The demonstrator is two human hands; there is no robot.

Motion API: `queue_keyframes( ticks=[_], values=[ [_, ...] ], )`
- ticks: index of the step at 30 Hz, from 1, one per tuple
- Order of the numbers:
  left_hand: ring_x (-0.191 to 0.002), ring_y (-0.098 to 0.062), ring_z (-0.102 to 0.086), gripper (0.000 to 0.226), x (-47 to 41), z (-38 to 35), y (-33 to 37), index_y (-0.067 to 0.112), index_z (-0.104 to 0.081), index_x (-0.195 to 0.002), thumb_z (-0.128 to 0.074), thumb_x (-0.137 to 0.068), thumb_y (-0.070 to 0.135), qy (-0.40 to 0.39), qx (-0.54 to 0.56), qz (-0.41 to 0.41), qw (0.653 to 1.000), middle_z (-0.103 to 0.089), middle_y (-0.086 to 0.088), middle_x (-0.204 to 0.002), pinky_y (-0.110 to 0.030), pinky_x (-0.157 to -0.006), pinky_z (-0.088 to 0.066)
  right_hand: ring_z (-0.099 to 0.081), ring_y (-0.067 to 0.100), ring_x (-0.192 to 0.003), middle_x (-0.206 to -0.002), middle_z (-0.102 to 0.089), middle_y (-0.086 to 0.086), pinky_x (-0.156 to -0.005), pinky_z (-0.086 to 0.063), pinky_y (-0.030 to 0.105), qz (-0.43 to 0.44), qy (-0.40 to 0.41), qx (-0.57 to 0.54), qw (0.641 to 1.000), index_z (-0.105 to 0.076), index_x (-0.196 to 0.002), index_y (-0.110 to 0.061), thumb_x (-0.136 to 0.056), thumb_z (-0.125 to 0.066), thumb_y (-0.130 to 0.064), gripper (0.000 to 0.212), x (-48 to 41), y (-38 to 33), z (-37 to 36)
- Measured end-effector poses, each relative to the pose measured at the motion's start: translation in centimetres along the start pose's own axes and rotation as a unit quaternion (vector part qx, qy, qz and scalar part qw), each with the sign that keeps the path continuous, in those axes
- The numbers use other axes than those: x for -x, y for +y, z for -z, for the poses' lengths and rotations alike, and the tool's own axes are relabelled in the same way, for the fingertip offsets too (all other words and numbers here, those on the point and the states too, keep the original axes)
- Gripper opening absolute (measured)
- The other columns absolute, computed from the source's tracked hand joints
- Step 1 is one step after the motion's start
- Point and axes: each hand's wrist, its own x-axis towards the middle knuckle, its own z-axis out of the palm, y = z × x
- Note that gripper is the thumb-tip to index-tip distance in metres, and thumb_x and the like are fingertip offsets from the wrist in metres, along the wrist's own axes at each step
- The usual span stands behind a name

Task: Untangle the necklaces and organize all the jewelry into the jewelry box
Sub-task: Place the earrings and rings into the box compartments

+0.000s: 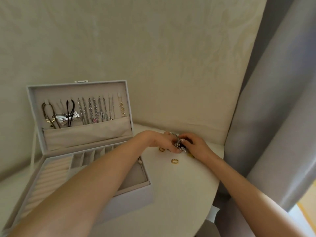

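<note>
Both hands are on it: your left hand and right hand curl in from either side and pinch the silver tangle of chains, far across the white table, close to the wall. Careful! Pull hard from both ends and you likely cinch the knot tighter, or snap a fine link. A gold oval hoop lies just beside your left fingers, a second gold hoop nearer you; one wrist sweep could send either off the edge. The jewelry box stands open on your left, necklaces hung in its lid, and your left forearm crosses above its tray, so a sudden tug could jolt it.
</note>
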Motion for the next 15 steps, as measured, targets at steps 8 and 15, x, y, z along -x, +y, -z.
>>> queue_keyframes(
  ticks=[8,15],
  values=[
    [-0.114,-0.011,-0.034,0.049,3.3,0.3,-0.3,0.004,-0.041,-0.138,-0.047,-0.098,0.031,-0.068,-0.026,-0.009,0.997,-0.04,-0.004,-0.13,-0.006,-0.082,-0.033,-0.062,0.001,-0.094,-0.1,-0.07,-0.011,-0.082,-0.046,0.015,-0.031,-0.023,-0.153,0.987,-0.072,-0.101,-0.022,-0.094,-0.055,-0.024,0.018,1.2,-0.4,0.7],
    [-0.114,-0.008,-0.052,0.033,3.8,0.6,-1.4,0.007,-0.053,-0.129,-0.05,-0.097,0.014,-0.038,0.085,-0.029,0.995,-0.055,-0.001,-0.129,-0.024,-0.101,-0.043,-0.05,0.011,-0.116,-0.126,-0.057,-0.005,-0.1,-0.036,0.028,-0.051,-0.109,-0.064,0.991,-0.059,-0.126,-0.02,-0.097,-0.045,-0.035,0.034,-2.7,-1.3,0.0]
  ],
)
